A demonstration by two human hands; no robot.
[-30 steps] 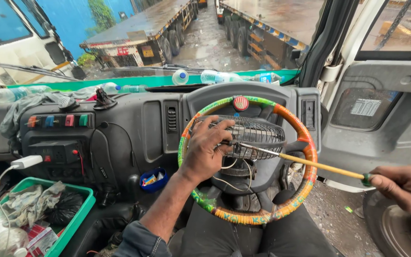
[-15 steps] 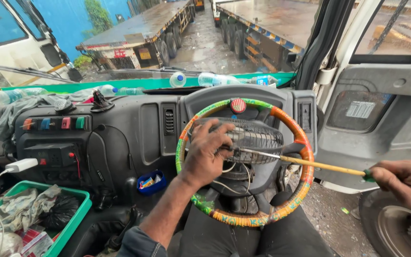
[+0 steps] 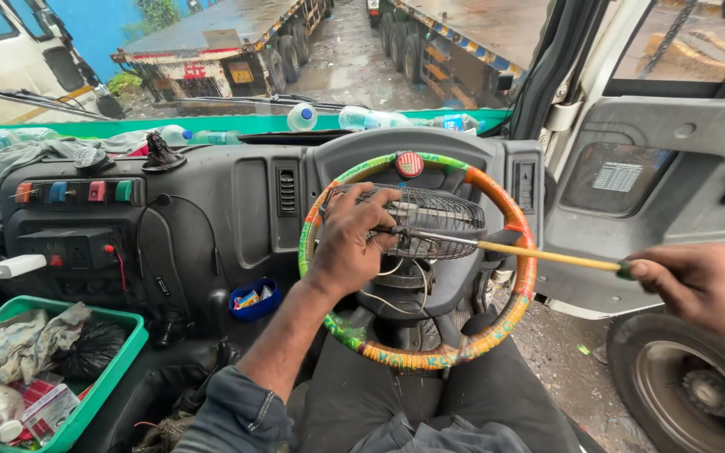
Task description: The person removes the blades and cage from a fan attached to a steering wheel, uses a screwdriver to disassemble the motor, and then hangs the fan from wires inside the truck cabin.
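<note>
Centrally, left hand: fingers spread and pressed against the wire fan guard, which sits inside the steering wheel ring; thumb and fingertips grasp the guard's left edge.

Right hand: clenched on the green grip end of a long screwdriver with a yellow shaft. The shaft runs level from the hand leftward, across the wheel rim, its metal tip meeting the guard just beside the left hand's fingers.

Steering wheel: rim wrapped in green, orange and yellow tape, red round cap at the top; loose white wires hang below the guard over the steering column.

Dashboard: dark grey, with a row of coloured switches at upper left, a vent slot near the wheel, and a white charger plug with cable at the left edge.

Blue cup: fixed low on the dashboard, holding small wrappers.

Green tray: lower left, holding crumpled cloth, a black bag and packets.

Plastic bottles: several lying along the top of the dashboard against the windscreen.

Open door: at right, grey inner panel with handle; a tyre and wet ground show beneath it.

Flatbed trailers: parked outside, beyond the windscreen.
</note>
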